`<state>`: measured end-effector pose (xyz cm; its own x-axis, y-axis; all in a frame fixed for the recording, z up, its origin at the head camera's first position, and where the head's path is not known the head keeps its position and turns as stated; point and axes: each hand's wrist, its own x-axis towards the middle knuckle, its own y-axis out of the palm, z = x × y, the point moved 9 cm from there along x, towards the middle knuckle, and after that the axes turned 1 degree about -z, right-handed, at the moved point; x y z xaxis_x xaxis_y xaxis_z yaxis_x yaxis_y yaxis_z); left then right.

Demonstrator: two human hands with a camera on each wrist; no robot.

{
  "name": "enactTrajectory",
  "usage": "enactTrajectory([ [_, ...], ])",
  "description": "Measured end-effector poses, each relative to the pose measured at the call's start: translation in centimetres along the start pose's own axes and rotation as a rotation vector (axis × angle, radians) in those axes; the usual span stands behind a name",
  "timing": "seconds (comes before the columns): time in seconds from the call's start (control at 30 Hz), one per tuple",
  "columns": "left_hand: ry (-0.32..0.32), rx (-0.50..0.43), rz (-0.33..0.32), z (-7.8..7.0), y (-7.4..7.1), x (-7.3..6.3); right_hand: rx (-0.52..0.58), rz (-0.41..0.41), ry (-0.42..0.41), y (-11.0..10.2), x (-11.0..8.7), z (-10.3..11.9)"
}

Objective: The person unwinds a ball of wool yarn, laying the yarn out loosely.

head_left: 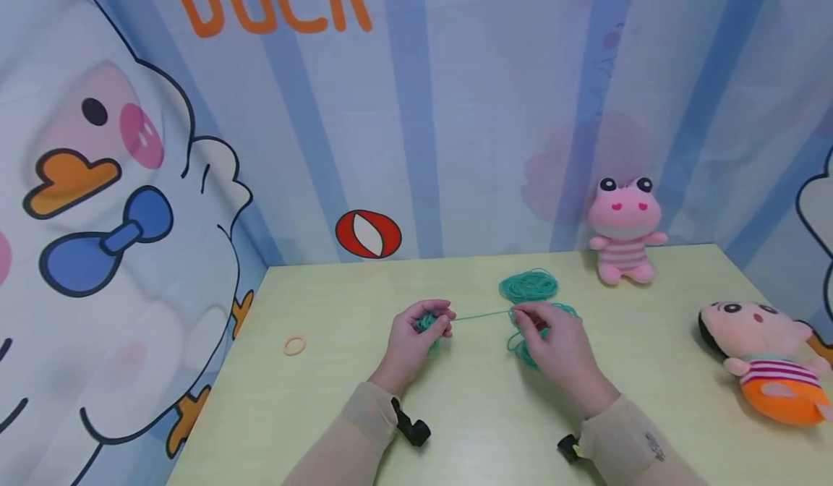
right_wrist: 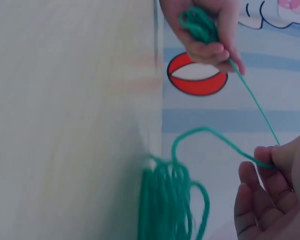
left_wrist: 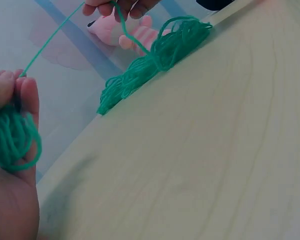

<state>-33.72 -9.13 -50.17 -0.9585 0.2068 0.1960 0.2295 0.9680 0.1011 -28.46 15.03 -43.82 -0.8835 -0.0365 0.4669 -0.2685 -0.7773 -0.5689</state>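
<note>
My left hand [head_left: 414, 338] grips a small bundle of green yarn [left_wrist: 12, 140], its loops bulging out of the palm in the left wrist view. From its fingertips a taut strand [head_left: 481, 316] runs across to my right hand [head_left: 560, 348], which pinches it between thumb and index finger. Past that pinch, the strand hangs slack in a curve, as the right wrist view shows, down to a larger pile of looped green yarn [right_wrist: 167, 200] on the table. In the head view this pile [head_left: 528, 286] lies behind and beneath the right hand, partly hidden by it.
An orange ring [head_left: 294, 345] lies on the pale table [head_left: 325, 414] at the left. A pink plush toy [head_left: 625, 233] sits at the back right edge, and a plush doll [head_left: 768, 363] lies at the far right. A printed cloth backdrop [head_left: 468, 110] rises behind the table.
</note>
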Motion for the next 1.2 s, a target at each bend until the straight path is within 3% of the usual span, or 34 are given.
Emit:
enactTrajectory([
  [0.2,-0.052,0.025,-0.012,0.4,-0.2,-0.1,-0.009,-0.085,-0.029,-2.9,-0.2,-0.6],
  [0.4,-0.059,0.098,-0.148,0.6,-1.6,-0.1,-0.023,-0.077,0.009,-4.6,-0.6,-1.5],
  [0.63,0.022,0.112,-0.239,-0.4,-2.4,-0.4,-0.068,0.029,0.132,-5.6,-1.0,-4.2],
  [0.83,0.038,0.085,-0.281,-0.6,-2.8,-0.5,-0.154,0.151,0.228,-6.3,-1.8,-6.9],
  [1.1,0.043,0.078,-0.261,-0.7,-2.6,-0.4,-0.261,0.324,0.29,-5.6,-2.3,-8.6],
  [1.2,0.028,0.074,-0.236,-0.5,-2.4,-0.3,-0.28,0.327,0.265,-5.2,-2.1,-7.9],
])
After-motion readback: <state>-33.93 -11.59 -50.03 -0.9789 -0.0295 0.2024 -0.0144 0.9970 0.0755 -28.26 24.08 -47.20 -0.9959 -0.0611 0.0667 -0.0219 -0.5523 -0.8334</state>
